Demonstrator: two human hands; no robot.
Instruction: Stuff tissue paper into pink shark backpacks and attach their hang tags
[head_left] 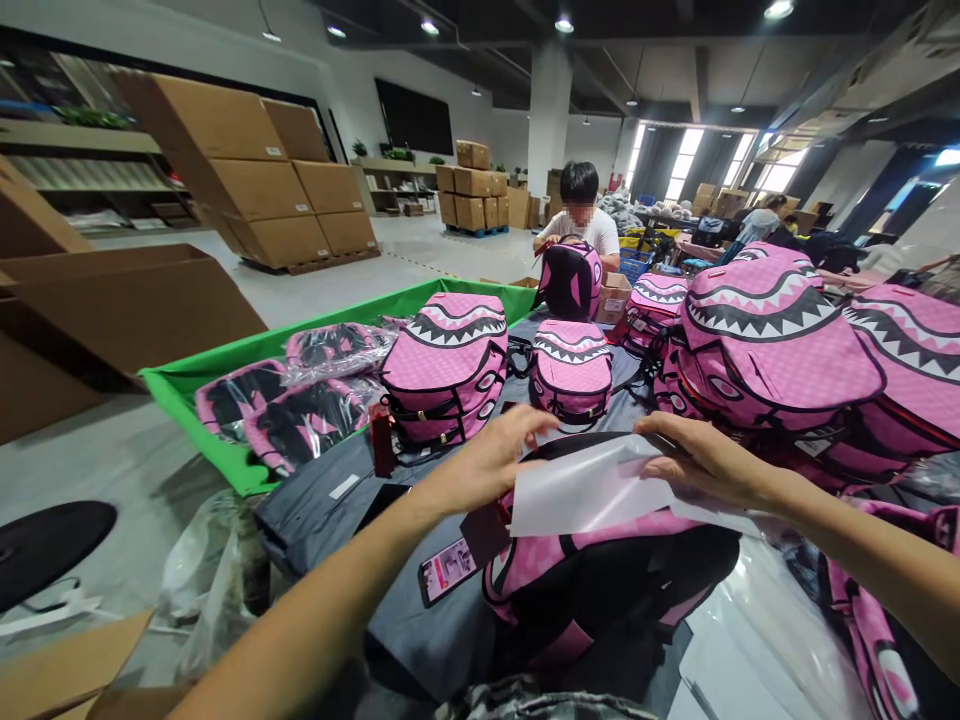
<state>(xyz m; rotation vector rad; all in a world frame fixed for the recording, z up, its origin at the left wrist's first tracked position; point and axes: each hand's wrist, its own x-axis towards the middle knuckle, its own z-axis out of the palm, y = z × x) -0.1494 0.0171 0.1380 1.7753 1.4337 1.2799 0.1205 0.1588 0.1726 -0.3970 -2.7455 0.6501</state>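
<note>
My left hand (491, 455) and my right hand (701, 458) together grip a white sheet of wrapping paper (592, 490), each at one upper corner. The sheet lies over a pink and black shark-mouth backpack (600, 580) that rests on the dark grey table (330, 500) right in front of me. A hang tag (448, 568) sticks out at the backpack's left side.
Several pink shark backpacks (450, 360) stand across the table and pile up at the right (772, 340). Bagged backpacks (307, 415) lie in a green bin (225, 450) on the left. A person opposite (581, 215) handles another backpack (570, 278). Cardboard boxes (255, 180) are stacked behind.
</note>
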